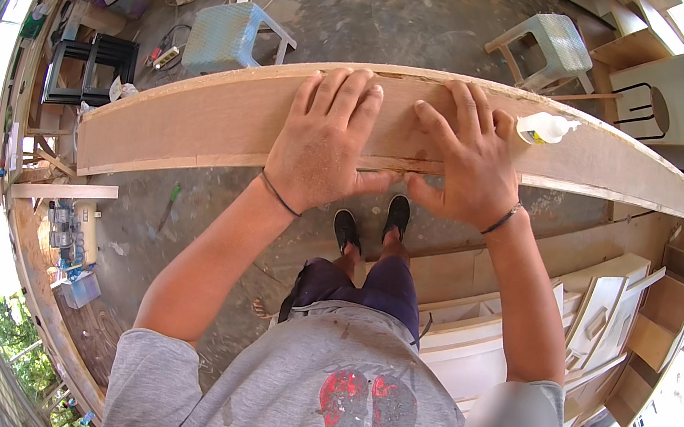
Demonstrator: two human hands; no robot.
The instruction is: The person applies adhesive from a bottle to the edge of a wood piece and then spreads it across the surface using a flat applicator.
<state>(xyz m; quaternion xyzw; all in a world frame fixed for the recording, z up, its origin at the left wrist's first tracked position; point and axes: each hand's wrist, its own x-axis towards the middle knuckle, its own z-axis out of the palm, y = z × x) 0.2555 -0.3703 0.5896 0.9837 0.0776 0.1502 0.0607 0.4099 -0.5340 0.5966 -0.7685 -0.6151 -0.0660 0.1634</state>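
A long, pale plywood board [225, 116] lies crosswise in front of me, its ends bent by the lens. My left hand [326, 138] presses flat on it left of the middle, fingers stretched toward the far edge. The thumb lies along the near edge. Just to its right, my right hand [470, 157] rests on the same board with fingers spread and slightly bent, its thumb also at the near edge. Beside the right hand's fingers, a small white squeeze bottle [543, 129] lies on its side on the board. Neither hand is wrapped around anything.
Beyond the board stand two light-blue stools, one at left [222, 38] and one at right [545, 46]. Black frames [91, 68] and a power strip [166, 57] are at far left. Wooden panels [596, 320] lean at lower right. A green-handled tool [170, 204] lies on the floor.
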